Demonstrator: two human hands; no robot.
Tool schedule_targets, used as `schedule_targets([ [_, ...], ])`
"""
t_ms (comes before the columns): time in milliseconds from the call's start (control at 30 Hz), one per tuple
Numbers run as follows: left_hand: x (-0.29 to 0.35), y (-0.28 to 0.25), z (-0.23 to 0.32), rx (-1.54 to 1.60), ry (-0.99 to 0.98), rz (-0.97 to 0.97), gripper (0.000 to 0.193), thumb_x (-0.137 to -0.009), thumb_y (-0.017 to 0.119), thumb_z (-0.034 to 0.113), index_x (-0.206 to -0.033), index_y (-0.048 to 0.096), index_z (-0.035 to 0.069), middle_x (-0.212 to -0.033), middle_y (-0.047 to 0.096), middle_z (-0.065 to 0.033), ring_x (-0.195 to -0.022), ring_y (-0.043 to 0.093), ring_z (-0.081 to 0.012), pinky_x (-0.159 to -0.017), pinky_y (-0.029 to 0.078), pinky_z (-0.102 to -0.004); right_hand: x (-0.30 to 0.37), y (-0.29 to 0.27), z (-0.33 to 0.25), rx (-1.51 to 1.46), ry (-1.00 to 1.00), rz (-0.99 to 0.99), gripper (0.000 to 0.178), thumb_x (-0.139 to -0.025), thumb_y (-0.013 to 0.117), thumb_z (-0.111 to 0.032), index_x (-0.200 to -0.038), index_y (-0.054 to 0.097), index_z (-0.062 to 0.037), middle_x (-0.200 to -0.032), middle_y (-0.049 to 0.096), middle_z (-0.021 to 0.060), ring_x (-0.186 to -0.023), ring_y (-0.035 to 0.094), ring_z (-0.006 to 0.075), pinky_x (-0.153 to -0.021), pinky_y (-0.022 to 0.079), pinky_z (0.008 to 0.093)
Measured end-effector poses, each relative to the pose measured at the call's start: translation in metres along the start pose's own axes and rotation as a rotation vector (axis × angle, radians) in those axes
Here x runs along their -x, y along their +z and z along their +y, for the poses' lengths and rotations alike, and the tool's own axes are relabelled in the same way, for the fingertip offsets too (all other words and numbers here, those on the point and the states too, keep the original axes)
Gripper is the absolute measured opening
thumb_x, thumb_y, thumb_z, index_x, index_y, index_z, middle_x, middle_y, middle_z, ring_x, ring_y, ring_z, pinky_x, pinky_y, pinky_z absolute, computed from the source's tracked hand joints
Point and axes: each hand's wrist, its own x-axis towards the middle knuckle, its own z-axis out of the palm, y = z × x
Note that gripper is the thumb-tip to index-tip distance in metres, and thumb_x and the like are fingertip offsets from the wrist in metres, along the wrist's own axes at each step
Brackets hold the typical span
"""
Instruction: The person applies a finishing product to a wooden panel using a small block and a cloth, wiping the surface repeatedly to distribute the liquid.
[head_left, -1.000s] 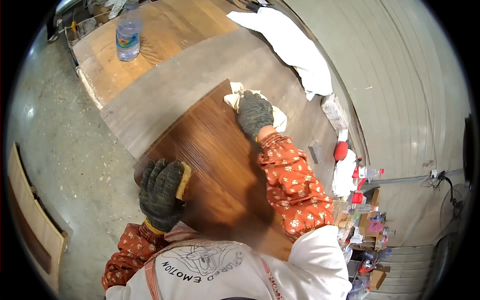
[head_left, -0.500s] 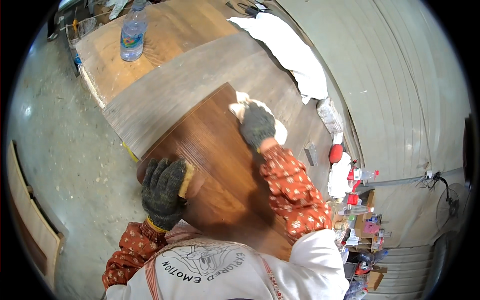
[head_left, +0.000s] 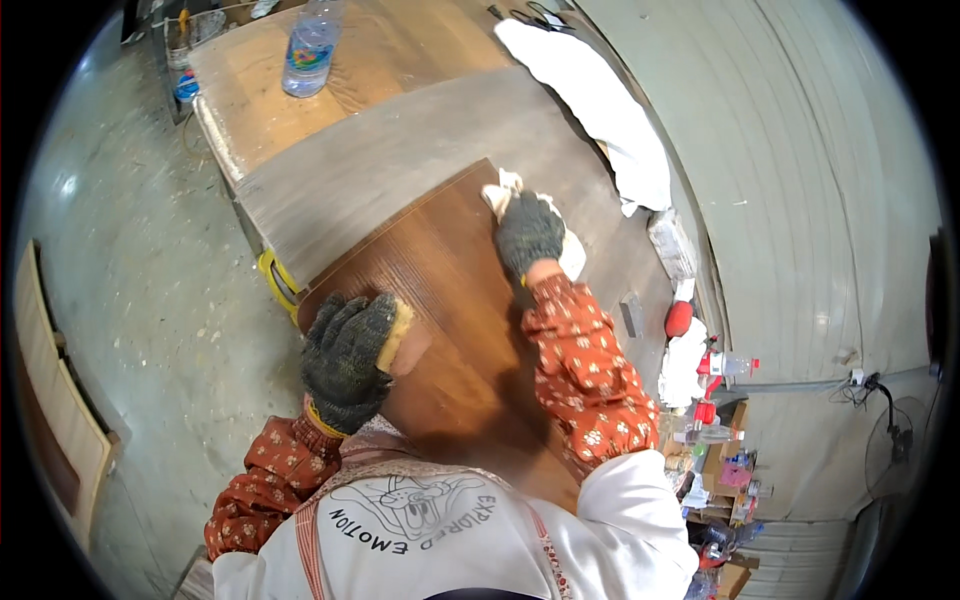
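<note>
A brown wood-grain panel [head_left: 440, 260] lies at a slant in front of me, partly over a grey board [head_left: 370, 140]. My right hand [head_left: 530, 235], in a dark knitted glove, is closed on a crumpled white cloth [head_left: 572, 255] along the panel's far right edge. Over the panel's left edge is my left hand [head_left: 350, 350], gloved too, its fingers curled. A fuzzy tan strip [head_left: 396, 335] shows at its thumb side; whether that is a held pad or part of the glove I cannot tell. The palm is hidden.
A water bottle [head_left: 310, 55] stands at the far left of the table. White fabric [head_left: 600, 110] lies along the far right side. Beyond the grey board's right edge are a small grey block [head_left: 632, 314] and several bottles [head_left: 730, 366]. A yellow loop [head_left: 275, 280] hangs at the left edge.
The view has shifted, so the table and bottle sit further right. My right hand with the cloth stays near the panel's right edge. More of the yellow loop shows.
</note>
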Motion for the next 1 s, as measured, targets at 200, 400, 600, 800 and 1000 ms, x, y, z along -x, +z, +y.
schedule_targets([
  [200,0.000,-0.003,0.000,0.092,0.016,0.072,0.041,-0.083,0.058,0.026,-0.115,0.057,-0.001,-0.118,0.058,-0.0189,-0.107,0.057,-0.0369,-0.096,0.041,-0.0485,-0.016,0.005,-0.037,0.085,-0.192,0.026,0.030,-0.085,0.050,-0.019,-0.112,0.058,-0.0088,-0.110,0.057,0.0139,-0.095,0.059,0.0302,-0.074,0.049,0.0422],
  [400,0.014,-0.005,-0.006,0.129,0.036,0.136,0.038,-0.075,0.065,0.010,-0.111,0.058,0.000,-0.114,0.061,-0.0171,-0.099,0.060,-0.0369,-0.087,0.046,-0.0448,0.012,-0.022,-0.062,-0.031,-0.256,-0.076,0.046,-0.077,0.056,-0.017,-0.122,0.053,-0.0076,-0.123,0.052,0.0154,-0.107,0.053,0.0333,-0.090,0.043,0.0410],
  [600,0.029,0.007,-0.004,0.208,-0.003,0.150,0.036,-0.073,0.066,0.011,-0.109,0.063,0.006,-0.107,0.065,-0.0078,-0.094,0.062,-0.0267,-0.078,0.049,-0.0400,-0.010,-0.038,-0.094,0.109,-0.533,-0.091,0.029,-0.082,0.055,-0.015,-0.110,0.060,-0.0167,-0.117,0.056,0.0118,-0.096,0.061,0.0235,-0.080,0.049,0.0395],
  [800,0.059,0.020,-0.010,0.244,0.003,0.083,0.038,-0.070,0.068,0.014,-0.108,0.063,0.008,-0.107,0.062,-0.0125,-0.100,0.059,-0.0329,-0.090,0.047,-0.0472,0.025,-0.032,-0.159,0.045,-0.696,-0.245,0.055,-0.077,0.060,-0.020,-0.127,0.046,-0.0024,-0.118,0.054,0.0157,-0.092,0.058,0.0275,-0.077,0.047,0.0434],
  [1000,0.048,0.026,-0.014,0.323,0.048,0.108,0.041,-0.069,0.071,0.016,-0.107,0.060,0.005,-0.114,0.061,-0.0151,-0.102,0.058,-0.0359,-0.092,0.045,-0.0485,-0.033,-0.050,-0.105,0.206,-0.703,-0.350,0.055,-0.075,0.063,-0.022,-0.124,0.047,-0.0048,-0.116,0.052,0.0184,-0.107,0.054,0.0301,-0.082,0.047,0.0418],
])
